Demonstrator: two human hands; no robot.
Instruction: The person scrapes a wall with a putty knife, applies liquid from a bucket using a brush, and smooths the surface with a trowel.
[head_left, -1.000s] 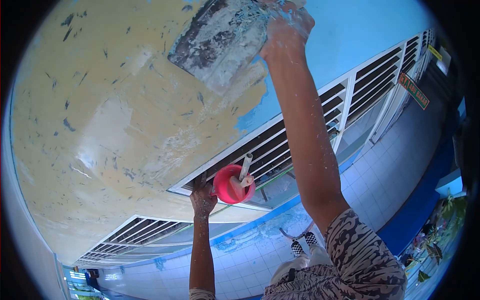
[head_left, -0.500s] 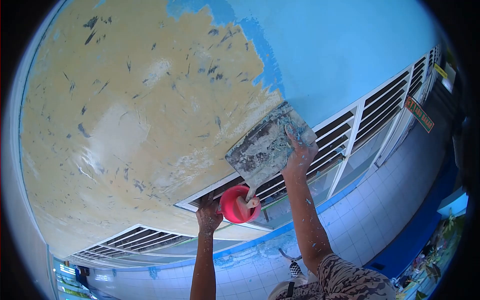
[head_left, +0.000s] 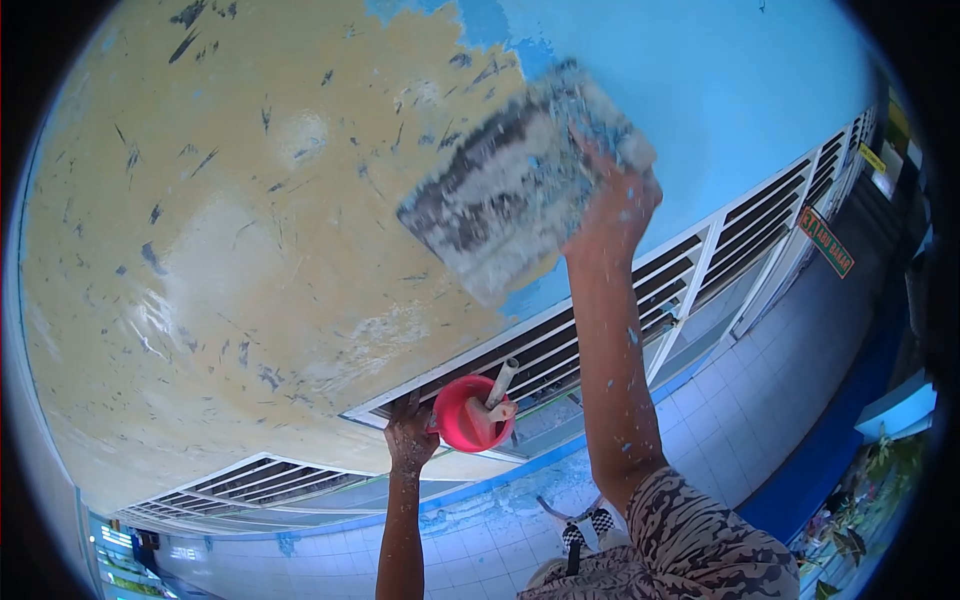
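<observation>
My right hand grips a wide, flat scraper plate by its right end. Its face is crusted with pale paste and blue paint flakes, and motion blurs it a little. The plate overlaps the border between the yellowish scraped wall and the blue paint. Lower down, my left hand is closed at the side of a red plastic dipper, with fingers reaching up by the window frame. A tool with a pale handle leans inside the dipper.
Slatted window vents run below the painted wall, with another vent at lower left. A hanging sign juts out at right. White tiles cover the lower wall, and plants stand at far right.
My right hand has moved up with the scraper plate, off the dipper and over the paint border. The pale handle in the dipper now shows fully. My left hand has stayed nearly in place.
</observation>
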